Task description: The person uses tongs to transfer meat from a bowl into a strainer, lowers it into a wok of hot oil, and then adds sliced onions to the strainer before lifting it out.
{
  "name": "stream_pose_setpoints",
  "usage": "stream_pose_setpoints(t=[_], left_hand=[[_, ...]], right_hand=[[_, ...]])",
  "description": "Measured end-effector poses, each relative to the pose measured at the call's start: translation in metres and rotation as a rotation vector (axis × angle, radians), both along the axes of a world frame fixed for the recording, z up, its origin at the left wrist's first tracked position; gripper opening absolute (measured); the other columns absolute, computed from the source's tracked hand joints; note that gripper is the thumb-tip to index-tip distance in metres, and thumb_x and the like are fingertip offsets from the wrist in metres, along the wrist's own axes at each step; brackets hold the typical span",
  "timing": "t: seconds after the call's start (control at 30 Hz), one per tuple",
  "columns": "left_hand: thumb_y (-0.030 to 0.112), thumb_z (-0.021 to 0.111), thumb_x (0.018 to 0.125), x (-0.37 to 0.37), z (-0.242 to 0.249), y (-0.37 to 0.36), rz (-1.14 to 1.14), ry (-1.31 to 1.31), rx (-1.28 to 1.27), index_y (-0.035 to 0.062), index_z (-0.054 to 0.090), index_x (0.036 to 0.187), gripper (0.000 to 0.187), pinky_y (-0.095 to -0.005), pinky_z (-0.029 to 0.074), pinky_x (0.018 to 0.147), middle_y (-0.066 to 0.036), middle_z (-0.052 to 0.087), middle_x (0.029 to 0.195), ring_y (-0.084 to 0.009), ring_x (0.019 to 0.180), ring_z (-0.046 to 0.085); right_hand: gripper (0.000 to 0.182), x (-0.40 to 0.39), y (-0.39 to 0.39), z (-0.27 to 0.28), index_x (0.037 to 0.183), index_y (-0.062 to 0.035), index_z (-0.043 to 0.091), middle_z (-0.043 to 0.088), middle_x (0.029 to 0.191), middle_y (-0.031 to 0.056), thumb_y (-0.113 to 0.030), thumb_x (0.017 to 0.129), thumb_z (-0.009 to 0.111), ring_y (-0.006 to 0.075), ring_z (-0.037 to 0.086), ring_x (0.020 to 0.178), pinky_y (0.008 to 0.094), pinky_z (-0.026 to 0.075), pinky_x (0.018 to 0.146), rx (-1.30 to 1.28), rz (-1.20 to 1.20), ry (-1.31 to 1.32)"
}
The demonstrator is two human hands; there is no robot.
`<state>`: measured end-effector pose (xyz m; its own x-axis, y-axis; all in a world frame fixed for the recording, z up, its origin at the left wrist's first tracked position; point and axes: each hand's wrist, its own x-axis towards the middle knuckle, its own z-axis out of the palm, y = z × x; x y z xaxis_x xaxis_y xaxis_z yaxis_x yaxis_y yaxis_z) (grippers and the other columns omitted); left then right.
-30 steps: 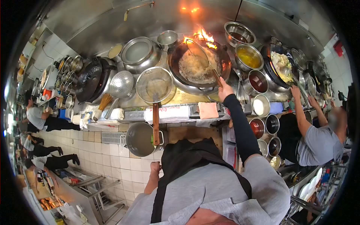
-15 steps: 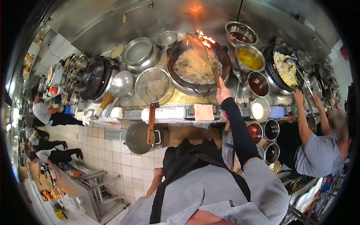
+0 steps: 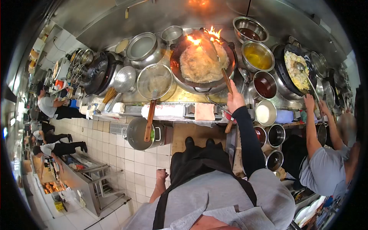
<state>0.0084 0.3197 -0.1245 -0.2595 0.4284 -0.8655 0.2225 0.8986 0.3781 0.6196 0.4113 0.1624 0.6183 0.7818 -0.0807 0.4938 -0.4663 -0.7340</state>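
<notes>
My right hand (image 3: 235,100) grips the wooden handle of a long metal wok utensil (image 3: 226,78). Its head reaches into the far part of a large wok (image 3: 234,71) and is too blurred to name exactly. Pale, frothy bubbling liquid (image 3: 201,65) fills much of that wok, and flames (image 3: 214,33) rise at its far rim. My left hand (image 3: 161,174) hangs low beside my apron, fingers curled, with nothing visible in it.
A wire strainer (image 3: 155,81) and perforated skimmer (image 3: 124,79) lie left of the wok. To its right stand bowls of yellow liquid (image 3: 257,56) and dark sauce (image 3: 265,85). A large pot (image 3: 140,134) sits below the counter. A co-worker (image 3: 326,165) stirs another wok (image 3: 281,71).
Froth has risen and spread across the wok, and the flames are wider. My right hand has shifted slightly right and down with the utensil. The view has shifted slightly.
</notes>
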Motion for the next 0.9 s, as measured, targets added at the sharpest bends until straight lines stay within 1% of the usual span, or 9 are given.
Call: stream_pose_setpoints(t=[0.2, 0.33, 0.4, 0.47, 0.53, 0.57, 0.67, 0.87, 0.9], left_hand=[[0.006, 0.06, 0.085, 0.004, 0.002, -0.022, -0.022, 0.04, 0.033, -0.0107, 0.056, 0.105, 0.026, -0.0429, 0.059, 0.056, -0.019, 0.062, 0.083, -0.0282, 0.072, 0.064], [0.007, 0.06, 0.086, 0.004, 0.013, -0.033, 0.035, 0.06, 0.094, -0.01, 0.058, 0.104, 0.025, -0.0418, 0.058, 0.053, -0.018, 0.061, 0.081, -0.0273, 0.068, 0.064], [0.009, 0.062, 0.085, -0.009, -0.001, -0.04, -0.27, 0.136, 0.145, -0.0075, 0.062, 0.096, 0.02, -0.0396, 0.058, 0.055, -0.017, 0.062, 0.077, -0.0261, 0.066, 0.063], [0.011, 0.063, 0.085, -0.027, -0.008, -0.053, -0.832, 0.283, 0.243, -0.0037, 0.066, 0.088, 0.015, -0.0379, 0.058, 0.057, -0.016, 0.064, 0.074, -0.0254, 0.065, 0.064], [0.015, 0.063, 0.085, -0.036, -0.015, -0.048, -1.648, 0.507, 0.404, 0.0013, 0.07, 0.078, 0.016, -0.0365, 0.058, 0.06, -0.015, 0.067, 0.072, -0.0254, 0.066, 0.066], [0.019, 0.062, 0.084, -0.033, -0.016, -0.047, -1.196, 0.383, 0.19, 0.0094, 0.073, 0.073, 0.018, -0.0356, 0.058, 0.068, -0.014, 0.072, 0.079, -0.0258, 0.077, 0.072], [0.019, 0.059, 0.085, -0.047, -0.045, -0.045, -1.148, 0.437, 0.178, 0.0115, 0.076, 0.079, 0.019, -0.0378, 0.058, 0.072, -0.016, 0.074, 0.088, -0.0292, 0.086, 0.073], [0.019, 0.059, 0.085, -0.062, -0.053, 0.009, -1.632, 0.585, 0.368, 0.0081, 0.077, 0.089, 0.021, -0.0421, 0.058, 0.074, -0.017, 0.073, 0.09, -0.0333, 0.087, 0.073], [0.019, 0.059, 0.084, -0.066, -0.055, 0.017, -1.304, 0.479, 0.34, 0.0064, 0.076, 0.089, 0.022, -0.0421, 0.058, 0.073, -0.019, 0.073, 0.089, -0.0319, 0.085, 0.073]], right_hand=[[0.068, 0.05, 0.011, -0.118, 0.154, -0.0145, 0.03, 0.065, 0.086, 0.0307, -0.01, 0.091, 0.055, 0.0484, 0.063, 0.08, 0.0527, 0.049, 0.074, 0.239, 0.084, -0.15], [0.064, 0.027, -0.012, -0.028, 0.152, -0.0137, 0.035, 0.066, 0.095, 0.0309, -0.009, 0.091, 0.055, 0.0486, 0.063, 0.091, 0.0503, 0.05, 0.08, 0.162, -0.021, -0.079], [0.062, 0.021, -0.006, -0.031, 0.151, -0.0123, 0.037, 0.064, 0.109, 0.0301, -0.008, 0.091, 0.054, 0.0458, 0.063, 0.101, 0.0448, 0.05, 0.086, 0.042, -0.06, -0.029], [0.063, 0.035, 0.008, -0.097, 0.152, -0.0115, 0.035, 0.06, 0.126, 0.0294, -0.008, 0.092, 0.054, 0.0419, 0.062, 0.11, 0.0402, 0.049, 0.093, 0.13, -0.024, -0.038], [0.064, 0.041, 0.014, -0.091, 0.153, -0.0116, 0.033, 0.059, 0.128, 0.029, -0.007, 0.093, 0.053, 0.0412, 0.061, 0.112, 0.0394, 0.048, 0.094, 0.178, -0.014, 0.033], [0.064, 0.034, 0.009, -0.074, 0.153, -0.0115, 0.033, 0.059, 0.128, 0.0288, -0.007, 0.093, 0.053, 0.0415, 0.061, 0.112, 0.0394, 0.048, 0.094, 0.184, -0.016, 0.032], [0.065, 0.016, 0.007, -0.051, 0.153, -0.0118, 0.032, 0.059, 0.127, 0.029, -0.006, 0.092, 0.053, 0.0416, 0.061, 0.113, 0.0396, 0.047, 0.096, 0.092, -0.038, -0.005], [0.065, 0.011, 0.036, -0.069, 0.153, -0.0099, 0.032, 0.063, 0.117, 0.0312, -0.007, 0.092, 0.052, 0.0442, 0.062, 0.108, 0.043, 0.049, 0.093, 0.027, 0.031, -0.081], [0.064, -0.002, 0.036, -0.04, 0.151, -0.0102, 0.035, 0.065, 0.11, 0.0308, -0.009, 0.09, 0.054, 0.0463, 0.062, 0.104, 0.0464, 0.049, 0.09, 0.004, 0.013, -0.154]])
